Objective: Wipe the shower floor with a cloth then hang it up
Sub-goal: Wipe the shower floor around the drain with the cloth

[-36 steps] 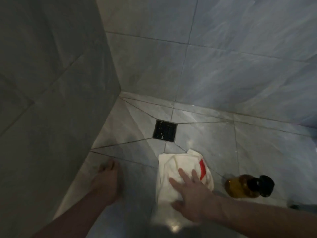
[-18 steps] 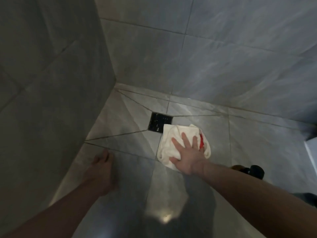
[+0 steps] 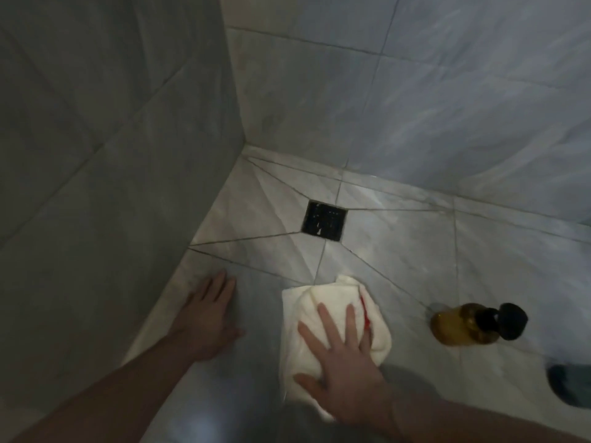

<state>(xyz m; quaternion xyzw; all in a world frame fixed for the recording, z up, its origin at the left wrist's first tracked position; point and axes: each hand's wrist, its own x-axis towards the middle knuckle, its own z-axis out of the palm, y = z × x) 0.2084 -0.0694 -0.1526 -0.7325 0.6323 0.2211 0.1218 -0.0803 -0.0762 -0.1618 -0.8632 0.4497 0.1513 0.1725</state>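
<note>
While the wiping stroke is under way, the items stand as follows, left to right.

Left hand (image 3: 208, 318): flat on the shower floor (image 3: 399, 257) beside the left wall (image 3: 96, 155), fingers straight and close together, bracing the body. Risk: the tile looks glossy (possibly wet, though that cannot be confirmed), so a palm bearing weight could slide out and drop the person forward.

Floor drain (image 3: 324, 224): black square grate, set apart from the cloth toward the corner. Risk: a long push could drag a cloth edge onto the grate and snag it.

White cloth (image 3: 307, 302), with a red mark: bunched on the floor, between the two hands and short of the drain. Risk: bunched folds may ride over the tile and leave streaks.

Right hand (image 3: 339, 356): fingers spread, palm pressing the cloth down, nothing pinched. Risk: with no grip, the hand could slip off the fabric.

Amber bottle (image 3: 463, 322), dark cap: lying on its side, near the cloth's right edge. Risk: a sideways sweep could knock it rolling.

Dark object (image 3: 569, 385) at the right border: too cut off to identify.
</note>
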